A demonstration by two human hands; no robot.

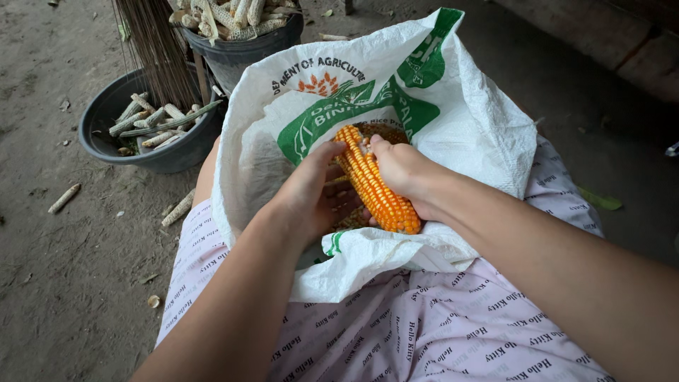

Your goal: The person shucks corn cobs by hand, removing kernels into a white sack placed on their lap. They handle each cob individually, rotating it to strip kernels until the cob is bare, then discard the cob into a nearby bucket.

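Corn cob [375, 184], orange and full of kernels, sits over the open white sack [481, 120] on our lap; our left hand [308, 194] has its fingers curled on it, and our right hand [403, 170] is clamped round its far side. Two dark tubs [106, 145] of bare cobs crowd the left, with stray cobs on the open dirt floor [64, 283].

both forearms reach forward, left hand [308, 191] and right hand [404, 173] curled in a grip, thumbs up.
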